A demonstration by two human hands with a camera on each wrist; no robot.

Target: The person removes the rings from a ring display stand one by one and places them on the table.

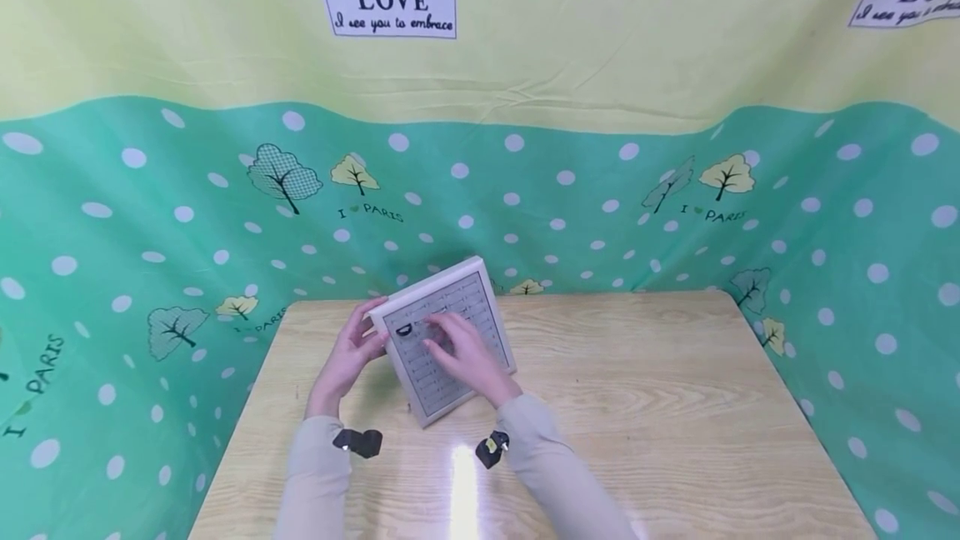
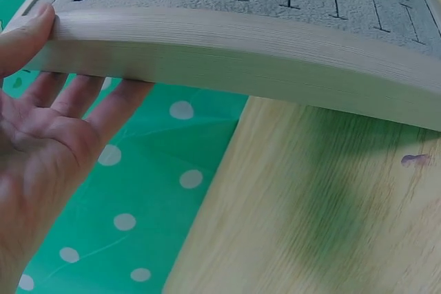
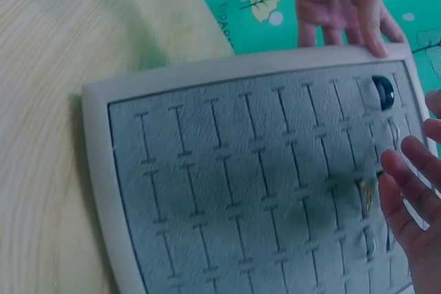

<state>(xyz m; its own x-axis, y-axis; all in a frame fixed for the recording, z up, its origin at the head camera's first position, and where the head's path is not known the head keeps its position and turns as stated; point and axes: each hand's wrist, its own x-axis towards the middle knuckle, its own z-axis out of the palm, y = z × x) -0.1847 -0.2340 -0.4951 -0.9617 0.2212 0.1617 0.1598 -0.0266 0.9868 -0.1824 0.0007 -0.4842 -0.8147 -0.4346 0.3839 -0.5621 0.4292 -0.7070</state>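
Note:
A grey-lined ring tray (image 1: 431, 377) with a pale frame and rows of slots is held tilted over the table. My left hand (image 1: 351, 350) grips its frame near the far left corner, thumb on top and fingers underneath. A wide black ring (image 3: 387, 93) sits in a slot close to that thumb. Beside it in the right wrist view are a silver-looking ring (image 3: 394, 132), a gold ring (image 3: 366, 196) and another pale ring (image 3: 371, 242). Over these rings hovers my right hand (image 1: 467, 357), its thumb and fingers apart and loosely bent, with nothing seen between them.
The wooden table (image 1: 645, 407) extends to the right and in front of the tray. Green dotted cloth (image 1: 525, 182) hangs behind and along both sides. A small purple mark (image 2: 415, 160) shows on the wood below the tray.

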